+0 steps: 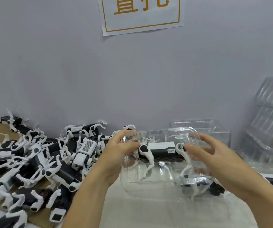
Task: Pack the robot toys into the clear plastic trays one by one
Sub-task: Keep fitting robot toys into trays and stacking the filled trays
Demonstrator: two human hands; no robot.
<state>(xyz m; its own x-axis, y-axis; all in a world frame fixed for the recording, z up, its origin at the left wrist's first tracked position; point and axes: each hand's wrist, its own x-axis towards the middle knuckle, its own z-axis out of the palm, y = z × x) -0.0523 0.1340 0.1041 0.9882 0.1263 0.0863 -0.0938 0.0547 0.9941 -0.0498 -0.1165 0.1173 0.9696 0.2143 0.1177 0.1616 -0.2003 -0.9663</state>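
Note:
A black-and-white robot dog toy (161, 151) lies on its side inside a clear plastic tray (165, 183) that is lifted above the table. My left hand (121, 148) grips the tray's left end, thumb near the toy's front leg joint. My right hand (214, 153) holds the tray's right end, fingers curled by the toy's rear leg joint. The toy's white legs point down toward me.
A heap of several more robot dog toys (38, 160) covers the cardboard on the left. A stack of clear trays (267, 125) leans at the right wall, with another clear tray (198, 127) behind. More toys (198, 185) lie under the held tray. White cloth (149, 211) covers the near table.

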